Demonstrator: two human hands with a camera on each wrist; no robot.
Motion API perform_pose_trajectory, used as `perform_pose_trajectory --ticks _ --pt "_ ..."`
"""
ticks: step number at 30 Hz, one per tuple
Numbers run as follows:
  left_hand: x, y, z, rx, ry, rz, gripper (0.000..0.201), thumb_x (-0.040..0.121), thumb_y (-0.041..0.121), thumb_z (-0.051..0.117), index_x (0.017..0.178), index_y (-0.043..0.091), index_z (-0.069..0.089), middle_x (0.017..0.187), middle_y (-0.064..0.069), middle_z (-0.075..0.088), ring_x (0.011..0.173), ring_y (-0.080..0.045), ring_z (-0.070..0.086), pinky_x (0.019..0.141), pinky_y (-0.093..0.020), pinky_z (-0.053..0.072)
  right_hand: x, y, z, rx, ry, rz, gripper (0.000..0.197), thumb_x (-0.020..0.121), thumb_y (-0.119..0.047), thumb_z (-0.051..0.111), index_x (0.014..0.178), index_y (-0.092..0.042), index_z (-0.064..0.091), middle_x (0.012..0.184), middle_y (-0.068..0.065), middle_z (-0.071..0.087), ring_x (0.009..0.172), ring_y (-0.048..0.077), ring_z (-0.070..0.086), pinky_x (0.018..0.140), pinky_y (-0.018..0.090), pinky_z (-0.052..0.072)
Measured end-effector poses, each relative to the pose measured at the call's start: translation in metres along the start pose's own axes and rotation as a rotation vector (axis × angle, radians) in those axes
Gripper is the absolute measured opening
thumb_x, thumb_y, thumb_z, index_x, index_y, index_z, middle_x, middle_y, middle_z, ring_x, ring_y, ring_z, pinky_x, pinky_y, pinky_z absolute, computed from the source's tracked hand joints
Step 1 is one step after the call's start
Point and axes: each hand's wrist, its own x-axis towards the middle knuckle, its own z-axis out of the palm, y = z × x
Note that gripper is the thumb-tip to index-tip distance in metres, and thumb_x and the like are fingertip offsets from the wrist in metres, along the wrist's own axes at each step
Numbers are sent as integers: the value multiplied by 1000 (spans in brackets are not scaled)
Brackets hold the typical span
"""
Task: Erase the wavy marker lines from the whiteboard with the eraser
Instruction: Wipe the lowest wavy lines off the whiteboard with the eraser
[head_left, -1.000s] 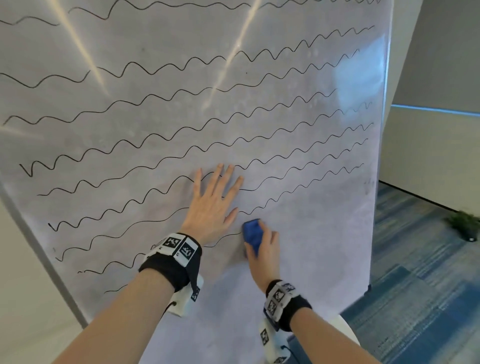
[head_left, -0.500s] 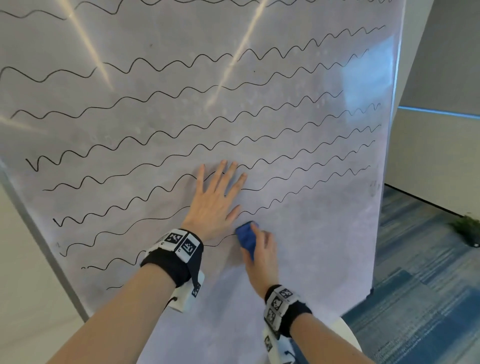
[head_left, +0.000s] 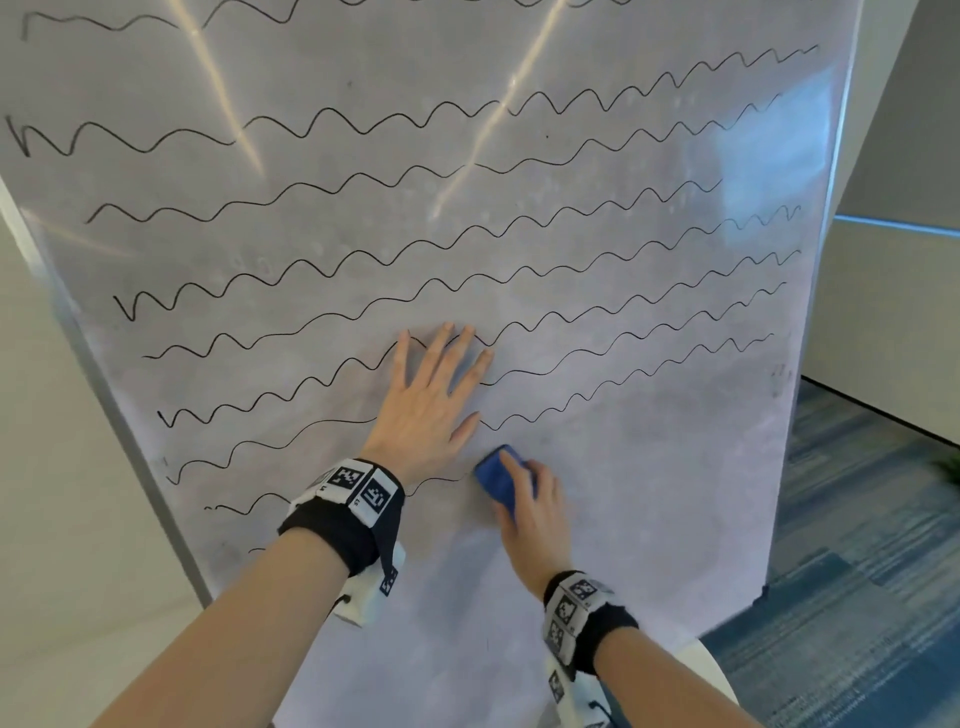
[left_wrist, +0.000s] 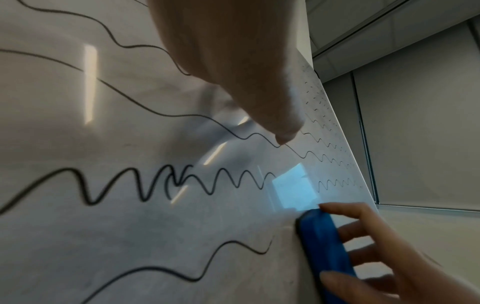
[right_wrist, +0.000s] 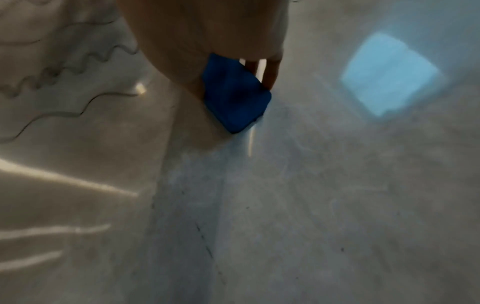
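Observation:
A large whiteboard (head_left: 649, 493) fills the head view, crossed by several black wavy lines (head_left: 467, 234). Its lower right part is wiped to a grey smear. My left hand (head_left: 431, 400) lies flat on the board with straight, spread fingers, covering parts of two lines. Just right of and below it, my right hand (head_left: 530, 504) grips a blue eraser (head_left: 493, 475) and presses it on the board at the right end of a low line. The eraser (left_wrist: 324, 253) shows edge-on in the left wrist view, with the right hand's fingers (left_wrist: 363, 230) curled over it. The right wrist view is blurred around the eraser (right_wrist: 233, 92).
The board's grey frame (head_left: 130, 441) runs down the left side against a pale wall. Blue striped carpet (head_left: 857, 597) lies to the right below the board's right edge. A small green plant (head_left: 950, 465) stands at the far right on the floor. A white round object (head_left: 711, 670) sits below my right forearm.
The eraser in my right hand has slid left along the low line, closer to my left wrist. My left hand stays flat on the board. The camera view has shifted.

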Motion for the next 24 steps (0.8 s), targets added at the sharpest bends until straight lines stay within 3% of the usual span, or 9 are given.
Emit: perform_pose_trajectory --ticks 3,7,11,15,18,24 --pt "-13 -8 -1 15 -15 -22 68 92 48 36 151 16 31 159 -15 20 147 -33 16 113 -62 8 5 12 -3 93 74 193 74 79 -6 66 138 -26 27 116 10 44 98 30 47 86 43 46" --pt "-25 -10 3 3 -11 -24 74 89 44 56 152 15 30 160 -15 19 147 -33 16 113 -62 5 -2 -32 13 39 -6 45 73 74 -5 63 136 -23 31 116 10 47 94 32 48 83 43 46" --pt "-29 -11 -1 -3 -6 -30 74 88 42 59 151 15 32 160 -15 20 147 -33 16 114 -62 6 -9 -38 15 -51 -81 -83 72 72 -7 64 134 -25 34 117 9 49 92 31 49 78 43 47" --pt "-42 -19 -5 8 -15 -48 73 87 40 62 150 14 34 159 -15 21 147 -33 17 113 -64 10 0 -5 0 7 -9 48 78 68 -3 68 134 -24 32 113 11 49 92 33 50 80 45 47" --pt "-52 -20 -2 17 -41 -42 72 89 39 60 151 14 33 160 -15 20 149 -32 13 114 -65 9 1 -11 2 50 37 120 79 68 -3 70 135 -21 32 112 10 46 94 33 49 83 43 46" --pt "-54 -10 1 33 -68 -12 68 91 43 53 150 15 34 159 -14 23 148 -31 14 114 -63 11 -5 -43 13 -107 -157 -174 74 71 -17 66 136 -26 31 115 7 50 93 30 50 77 41 47"
